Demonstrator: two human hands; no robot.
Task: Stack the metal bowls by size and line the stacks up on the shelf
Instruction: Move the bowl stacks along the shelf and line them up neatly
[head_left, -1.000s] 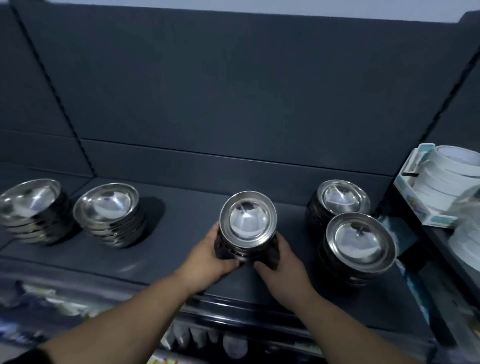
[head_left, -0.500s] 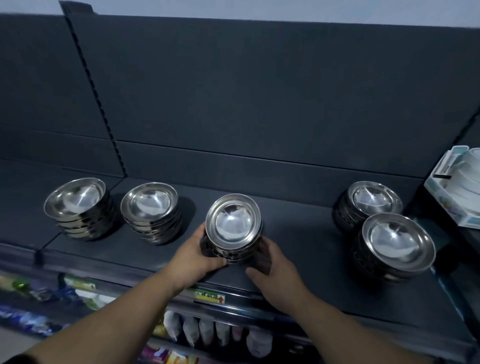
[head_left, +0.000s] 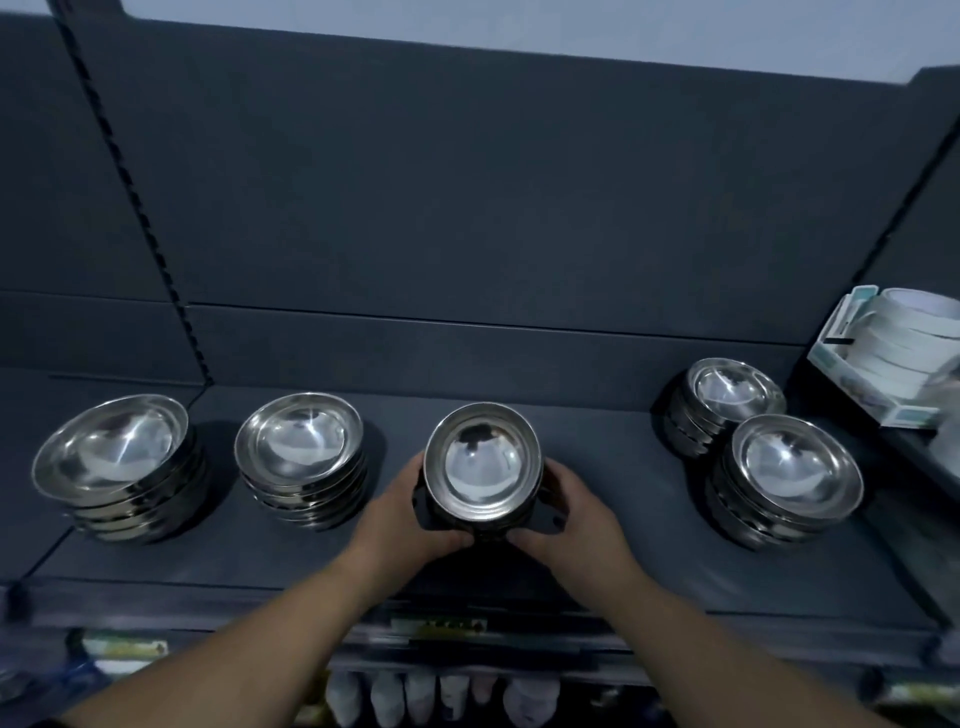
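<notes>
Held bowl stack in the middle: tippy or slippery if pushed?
Likely rigid: the middle stack is nested metal. Polished walls look slippery; left hand and right hand cup it low. Narrow and tall, so it may tip.

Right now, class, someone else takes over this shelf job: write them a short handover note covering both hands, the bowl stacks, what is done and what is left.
Hands: left hand and right hand both grip the middle stack by its sides.
Things: far-left stack and second stack stand side by side on the shelf.
Done: these three stacks roughly form one row.
Left: back-right stack and front-right stack sit one behind the other, apart from the row; bring them into line.
</notes>
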